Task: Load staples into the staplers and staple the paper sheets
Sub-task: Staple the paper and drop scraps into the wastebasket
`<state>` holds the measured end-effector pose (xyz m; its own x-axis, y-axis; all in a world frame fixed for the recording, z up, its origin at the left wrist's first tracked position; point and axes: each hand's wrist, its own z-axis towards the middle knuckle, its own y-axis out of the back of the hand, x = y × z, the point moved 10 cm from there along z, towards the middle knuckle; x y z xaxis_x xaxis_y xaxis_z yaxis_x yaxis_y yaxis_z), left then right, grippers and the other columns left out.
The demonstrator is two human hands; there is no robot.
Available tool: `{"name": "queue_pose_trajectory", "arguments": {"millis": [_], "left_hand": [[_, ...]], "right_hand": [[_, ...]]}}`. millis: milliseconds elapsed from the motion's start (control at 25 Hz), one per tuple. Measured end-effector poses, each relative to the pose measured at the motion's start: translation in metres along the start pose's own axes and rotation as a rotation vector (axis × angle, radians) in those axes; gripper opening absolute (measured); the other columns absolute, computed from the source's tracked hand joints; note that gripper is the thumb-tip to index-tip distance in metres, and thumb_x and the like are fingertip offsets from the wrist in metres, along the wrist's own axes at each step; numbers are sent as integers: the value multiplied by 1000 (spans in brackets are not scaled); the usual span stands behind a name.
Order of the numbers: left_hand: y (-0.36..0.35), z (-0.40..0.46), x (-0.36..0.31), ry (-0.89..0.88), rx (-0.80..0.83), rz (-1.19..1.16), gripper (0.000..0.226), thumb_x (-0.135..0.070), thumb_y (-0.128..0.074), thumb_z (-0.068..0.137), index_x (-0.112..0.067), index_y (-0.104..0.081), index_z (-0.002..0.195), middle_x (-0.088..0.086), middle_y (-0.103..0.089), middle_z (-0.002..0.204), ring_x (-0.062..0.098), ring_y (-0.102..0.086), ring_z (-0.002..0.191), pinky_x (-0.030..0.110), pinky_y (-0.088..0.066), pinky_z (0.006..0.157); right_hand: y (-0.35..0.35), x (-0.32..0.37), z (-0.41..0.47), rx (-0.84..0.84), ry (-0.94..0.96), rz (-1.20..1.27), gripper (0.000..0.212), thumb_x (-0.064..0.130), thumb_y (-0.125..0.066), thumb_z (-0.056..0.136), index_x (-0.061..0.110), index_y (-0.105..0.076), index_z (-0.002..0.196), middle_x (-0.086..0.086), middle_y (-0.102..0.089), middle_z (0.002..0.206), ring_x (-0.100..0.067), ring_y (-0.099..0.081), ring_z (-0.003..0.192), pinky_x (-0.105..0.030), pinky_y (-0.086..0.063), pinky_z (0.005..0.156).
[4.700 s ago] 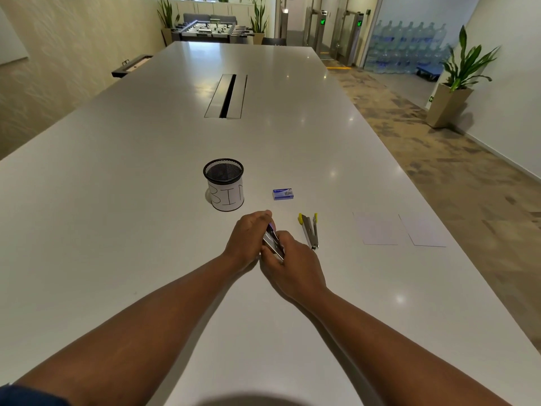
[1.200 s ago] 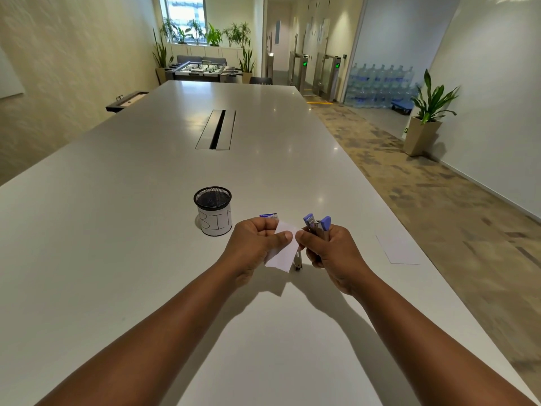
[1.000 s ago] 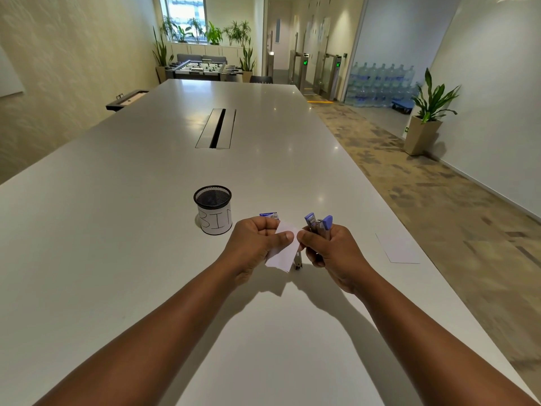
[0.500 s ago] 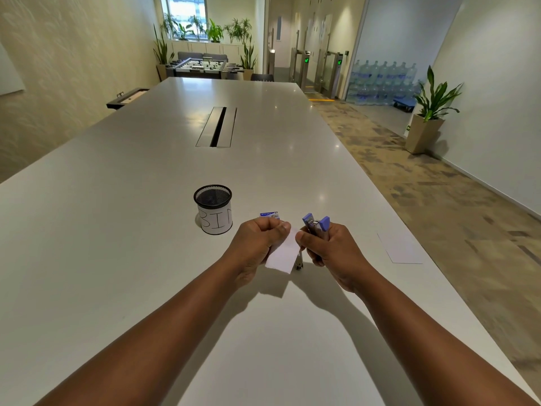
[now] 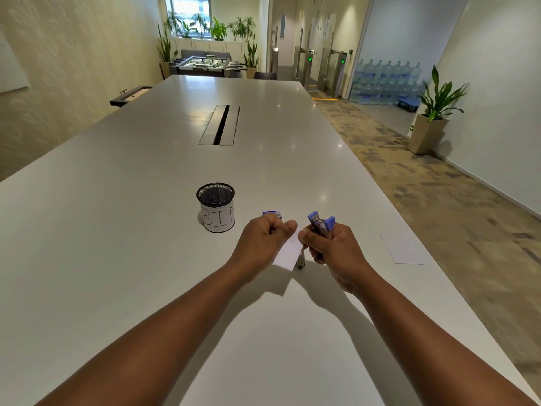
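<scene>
table (image 5: 146,230): two staplers (image 5: 320,225), two sheets (image 5: 288,252)

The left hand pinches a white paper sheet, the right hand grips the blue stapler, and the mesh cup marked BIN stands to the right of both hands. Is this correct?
Not quite: in the head view the mesh cup stands left of both hands. The left hand does pinch the paper sheet, and the right hand grips the blue stapler.

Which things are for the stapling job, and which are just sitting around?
For the job: blue stapler gripped in the right hand; paper sheet pinched in the left hand; staple box; second stapler, mostly hidden; spare sheet.

Just sitting around: mesh cup marked BIN; potted plant; water bottles; foosball table.
</scene>
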<state>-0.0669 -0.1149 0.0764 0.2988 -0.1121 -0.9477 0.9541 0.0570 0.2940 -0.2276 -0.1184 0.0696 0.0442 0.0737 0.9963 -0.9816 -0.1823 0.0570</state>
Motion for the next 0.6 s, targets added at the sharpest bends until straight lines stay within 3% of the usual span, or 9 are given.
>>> {"name": "queue_pose_trajectory", "arguments": {"millis": [120,280,360,480,600], "left_hand": [[3,-1,3,-14,-32,-8,46,-46,-69,91,-14,-49,65,-2,-40,56,9,-33,49,20,-28,46],[-6,-1,12,10,110,-17,35,-34,-64,97,-11,-57,73,-1,-51,58,11,-41,51,25,-36,53],[-2,-1,10,-37,80,118,38,-37,-62,98,-8,-58,75,-1,-52,59,11,-42,52,28,-37,55],[5,-2,6,-98,-17,263,53,-48,-61,96,-6,-50,66,-3,-47,55,12,-38,51,29,-32,51],[10,-3,7,-106,-42,227,60,-56,-67,89,-13,-40,56,-6,-40,49,12,-34,49,28,-28,49]], "right_hand": [[-1,-2,0,-3,-8,21,18,24,-73,80,9,-67,73,-4,-54,61,-15,-38,51,-24,-34,49],[9,-7,1,-67,-14,28,32,25,-74,77,-5,-64,81,-12,-53,67,-16,-40,51,-26,-35,50],[10,-6,1,-73,-3,38,35,25,-73,77,-8,-63,84,-16,-55,71,-16,-40,52,-25,-36,50],[10,-8,2,-67,0,59,27,18,-73,85,-7,-63,82,-10,-57,68,-16,-40,53,-25,-36,50],[11,-11,1,-78,-13,62,17,14,-70,91,4,-67,78,-2,-61,64,-14,-44,53,-24,-38,51]]}}
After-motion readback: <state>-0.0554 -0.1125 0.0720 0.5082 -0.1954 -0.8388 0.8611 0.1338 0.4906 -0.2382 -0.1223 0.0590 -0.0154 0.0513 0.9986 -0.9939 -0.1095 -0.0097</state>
